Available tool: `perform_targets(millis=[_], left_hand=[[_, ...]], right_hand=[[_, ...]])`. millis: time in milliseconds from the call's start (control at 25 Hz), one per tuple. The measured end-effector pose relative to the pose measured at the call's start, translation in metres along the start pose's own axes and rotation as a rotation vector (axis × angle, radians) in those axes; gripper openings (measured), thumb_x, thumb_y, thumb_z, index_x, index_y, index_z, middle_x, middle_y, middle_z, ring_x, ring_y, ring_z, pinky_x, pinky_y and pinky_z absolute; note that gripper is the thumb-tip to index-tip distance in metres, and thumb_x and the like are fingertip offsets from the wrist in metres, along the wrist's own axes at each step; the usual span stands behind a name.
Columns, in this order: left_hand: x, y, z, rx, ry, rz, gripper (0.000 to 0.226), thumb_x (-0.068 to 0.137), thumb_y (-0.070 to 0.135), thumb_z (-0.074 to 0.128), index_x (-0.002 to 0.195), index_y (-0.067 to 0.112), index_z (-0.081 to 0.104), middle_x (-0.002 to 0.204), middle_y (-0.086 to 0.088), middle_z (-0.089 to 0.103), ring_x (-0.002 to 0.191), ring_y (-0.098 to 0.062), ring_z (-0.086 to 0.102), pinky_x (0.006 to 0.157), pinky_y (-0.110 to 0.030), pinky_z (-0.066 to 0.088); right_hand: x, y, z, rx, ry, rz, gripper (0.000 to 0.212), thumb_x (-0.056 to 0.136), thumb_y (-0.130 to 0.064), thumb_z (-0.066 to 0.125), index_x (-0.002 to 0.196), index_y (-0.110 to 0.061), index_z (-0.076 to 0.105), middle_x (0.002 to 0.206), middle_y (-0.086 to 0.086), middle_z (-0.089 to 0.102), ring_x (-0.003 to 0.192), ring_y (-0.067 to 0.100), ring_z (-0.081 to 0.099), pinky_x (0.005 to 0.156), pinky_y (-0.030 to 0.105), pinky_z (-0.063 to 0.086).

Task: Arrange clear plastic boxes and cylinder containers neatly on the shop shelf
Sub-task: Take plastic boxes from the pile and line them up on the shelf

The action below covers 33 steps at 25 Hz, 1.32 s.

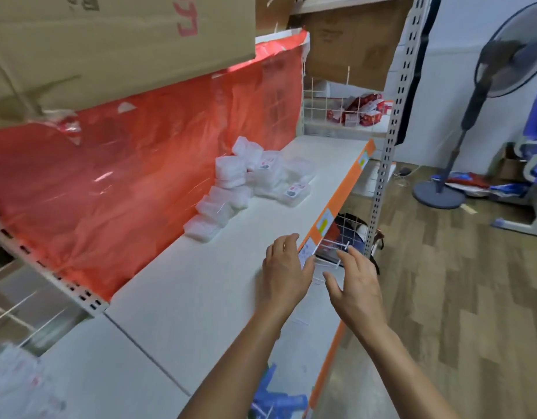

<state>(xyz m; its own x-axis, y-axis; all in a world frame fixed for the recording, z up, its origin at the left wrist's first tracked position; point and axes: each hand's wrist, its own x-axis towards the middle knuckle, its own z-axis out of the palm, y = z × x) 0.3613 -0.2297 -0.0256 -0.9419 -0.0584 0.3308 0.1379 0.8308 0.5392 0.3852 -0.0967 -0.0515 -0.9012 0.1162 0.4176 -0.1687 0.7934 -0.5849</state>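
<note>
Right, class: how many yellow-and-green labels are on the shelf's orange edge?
2. One label near the far end, one midway, just beyond the left hand. More may be hidden behind it.

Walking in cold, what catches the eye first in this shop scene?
A red plastic sheet hangs across the left, behind the white shelf. Against it, a jumbled pile of clear plastic boxes sits on that shelf. Nearer, the left hand and right hand hover at the shelf's orange front edge.

A herringbone wood-look floor (442, 297) meets a pale wall (460, 40). A dark pedestal fan (500, 68) stands near the white metal shelf (185, 297), which is backed by a red plastic sheet (140, 176).
</note>
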Motion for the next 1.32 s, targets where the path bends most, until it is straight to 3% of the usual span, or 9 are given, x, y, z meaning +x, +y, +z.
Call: perform_targets(millis=[320, 560, 720, 960, 1080, 1320], left_hand=[[0.112, -0.018, 0.046, 0.082, 0.001, -0.153, 0.057, 0.087, 0.034, 0.061, 0.135, 0.012, 0.043, 0.136, -0.007, 0.045, 0.123, -0.027, 0.041, 0.098, -0.034, 0.036], [0.18, -0.023, 0.078, 0.103, 0.005, -0.249, 0.067, 0.081, 0.038, 0.067, 0.139, 0.015, 0.04, 0.139, -0.009, 0.04, 0.122, -0.029, 0.042, 0.102, -0.038, 0.036], [0.194, -0.035, 0.097, 0.152, 0.143, -0.281, 0.054, 0.077, 0.047, 0.062, 0.126, 0.025, 0.055, 0.136, -0.002, 0.047, 0.111, -0.028, 0.051, 0.095, -0.037, 0.043], [0.199, -0.041, 0.098, 0.084, 0.186, -0.313, 0.055, 0.074, 0.059, 0.051, 0.122, 0.033, 0.058, 0.138, 0.012, 0.046, 0.116, -0.016, 0.045, 0.1, -0.029, 0.037], [0.199, -0.04, 0.098, 0.046, 0.192, -0.339, 0.061, 0.074, 0.061, 0.051, 0.125, 0.028, 0.056, 0.139, 0.009, 0.043, 0.12, -0.015, 0.042, 0.103, -0.03, 0.036], [0.2, -0.038, 0.098, -0.014, 0.201, -0.418, 0.073, 0.069, 0.04, 0.079, 0.13, 0.014, 0.05, 0.139, 0.001, 0.034, 0.127, -0.01, 0.036, 0.104, -0.024, 0.037]], right_hand=[[0.133, 0.032, 0.056, 0.092, -0.105, -0.115, 0.041, 0.084, -0.022, 0.061, 0.119, -0.002, 0.057, 0.13, 0.021, 0.05, 0.12, 0.038, 0.047, 0.1, 0.044, 0.037], [0.231, 0.051, 0.088, 0.128, -0.169, -0.193, 0.043, 0.078, -0.01, 0.069, 0.115, 0.005, 0.057, 0.126, 0.031, 0.05, 0.116, 0.047, 0.048, 0.098, 0.049, 0.038], [0.282, 0.05, 0.107, 0.177, -0.178, -0.196, 0.049, 0.081, -0.011, 0.066, 0.126, 0.0, 0.05, 0.138, 0.027, 0.04, 0.126, 0.043, 0.038, 0.104, 0.048, 0.032], [0.317, 0.037, 0.139, 0.205, -0.264, -0.173, 0.051, 0.088, -0.029, 0.06, 0.134, -0.014, 0.045, 0.148, 0.022, 0.025, 0.136, 0.037, 0.022, 0.109, 0.048, 0.023], [0.318, 0.038, 0.144, 0.246, -0.268, -0.132, 0.044, 0.086, -0.027, 0.062, 0.126, -0.012, 0.051, 0.144, 0.02, 0.03, 0.132, 0.037, 0.028, 0.106, 0.048, 0.028], [0.316, 0.041, 0.141, 0.33, -0.242, -0.103, 0.034, 0.08, -0.012, 0.061, 0.114, -0.008, 0.055, 0.133, 0.018, 0.039, 0.122, 0.034, 0.036, 0.098, 0.041, 0.035]])
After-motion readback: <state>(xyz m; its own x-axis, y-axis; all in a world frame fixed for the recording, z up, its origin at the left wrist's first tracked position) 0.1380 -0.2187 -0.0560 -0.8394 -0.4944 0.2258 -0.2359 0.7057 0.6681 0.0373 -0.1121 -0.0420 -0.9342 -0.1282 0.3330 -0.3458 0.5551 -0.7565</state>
